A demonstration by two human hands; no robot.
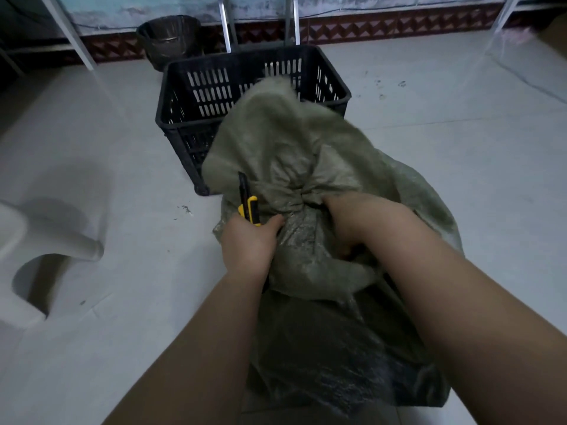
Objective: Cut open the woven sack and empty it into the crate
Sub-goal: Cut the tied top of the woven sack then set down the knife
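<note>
A grey-green woven sack stands on the floor in front of me, its neck bunched tight and its loose top flopping toward the black slotted plastic crate just behind it. My left hand holds a yellow and black utility knife against the left side of the sack's neck, the tool pointing up and away from me. My right hand grips the bunched neck from the right. What is inside the sack is hidden.
A dark woven basket stands behind the crate by the wall. White metal frame legs rise at the back left and centre. A white plastic stool sits at the left edge. Pale tiled floor lies all around.
</note>
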